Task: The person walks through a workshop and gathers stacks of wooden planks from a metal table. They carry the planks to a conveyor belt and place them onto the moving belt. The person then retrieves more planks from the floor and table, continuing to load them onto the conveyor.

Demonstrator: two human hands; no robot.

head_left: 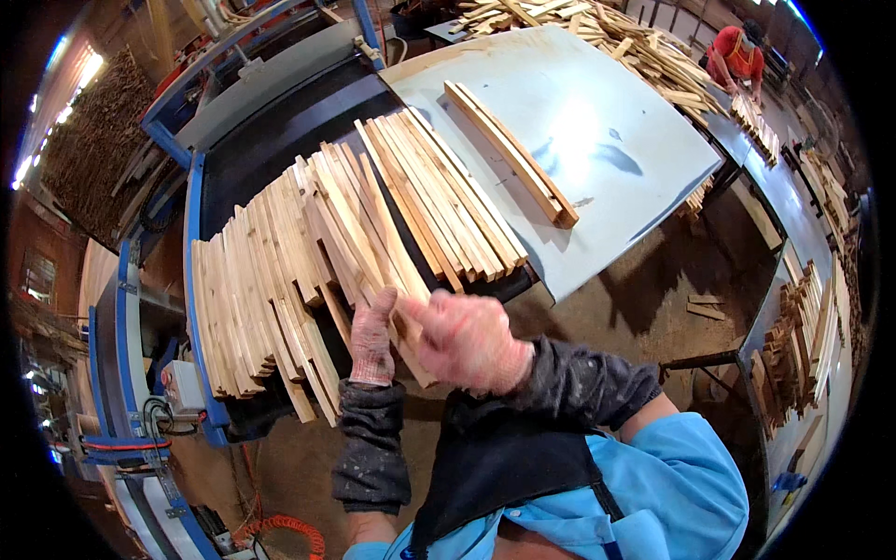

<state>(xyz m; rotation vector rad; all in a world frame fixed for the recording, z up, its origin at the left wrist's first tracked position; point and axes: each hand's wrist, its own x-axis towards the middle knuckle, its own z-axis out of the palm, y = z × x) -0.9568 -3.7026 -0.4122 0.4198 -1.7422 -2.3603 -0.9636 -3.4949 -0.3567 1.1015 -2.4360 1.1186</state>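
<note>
Both my hands wear pinkish knit gloves. My left hand rests flat against the near ends of thin wooden slats lying side by side on a black conveyor belt. My right hand is closed around the near ends of one or two slats at the belt's front edge. Several more slats fan out to the left on the belt. A pair of long slats lies on the grey table sheet beyond.
The blue machine frame borders the belt on the left, with a grey switch box and an orange cable below. Heaps of slats lie at the back. Another person in red works far right beside stacked wood.
</note>
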